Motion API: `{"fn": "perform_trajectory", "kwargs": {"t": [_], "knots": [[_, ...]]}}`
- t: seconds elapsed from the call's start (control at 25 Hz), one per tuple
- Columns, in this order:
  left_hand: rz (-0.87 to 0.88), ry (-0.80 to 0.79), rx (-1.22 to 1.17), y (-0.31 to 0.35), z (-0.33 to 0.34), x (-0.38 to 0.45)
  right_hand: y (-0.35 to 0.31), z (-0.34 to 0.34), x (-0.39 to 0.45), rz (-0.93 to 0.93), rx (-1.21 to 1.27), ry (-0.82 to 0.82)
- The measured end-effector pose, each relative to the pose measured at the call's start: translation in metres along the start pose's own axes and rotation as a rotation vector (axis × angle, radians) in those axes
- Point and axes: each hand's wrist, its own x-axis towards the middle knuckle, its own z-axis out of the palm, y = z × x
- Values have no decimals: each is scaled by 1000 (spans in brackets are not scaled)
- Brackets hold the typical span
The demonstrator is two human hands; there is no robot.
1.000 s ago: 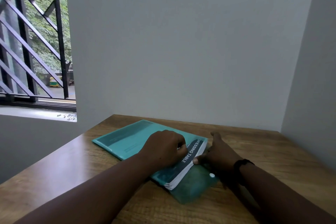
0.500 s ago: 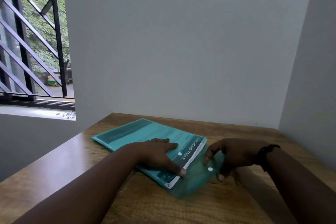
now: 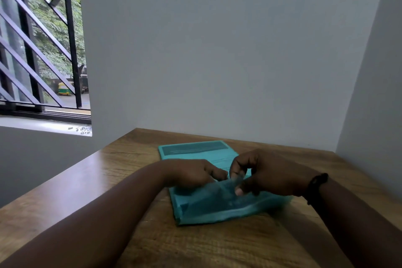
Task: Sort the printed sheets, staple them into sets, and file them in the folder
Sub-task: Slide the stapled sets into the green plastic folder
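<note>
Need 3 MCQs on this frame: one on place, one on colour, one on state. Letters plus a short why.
1. Where does the folder lie?
A. on the wooden table
B. on the window sill
C. on the floor

2. What colour is the folder?
A. red
B. teal
C. black

3. What is the right hand doing?
A. resting flat on the table
B. pinching the folder's translucent flap
C. holding a stapler

Key: 1 A, the folder rests flat on the wood top. 2 B, its cover is blue-green. 3 B, the fingers are closed on the flap's edge, while the left hand presses on the folder.
</note>
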Motion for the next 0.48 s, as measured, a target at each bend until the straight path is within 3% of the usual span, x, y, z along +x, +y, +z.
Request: {"fn": "perform_trajectory", "kwargs": {"t": [0.12, 0.28, 0.48], "knots": [[-8, 27, -274, -5, -16, -13, 4, 14, 9, -11, -31, 57], [-68, -87, -249, -13, -20, -12, 10, 22, 14, 43, 54, 66], [-263, -89, -233, -27, -20, -3, 10, 29, 20, 116, -4, 47]]}}
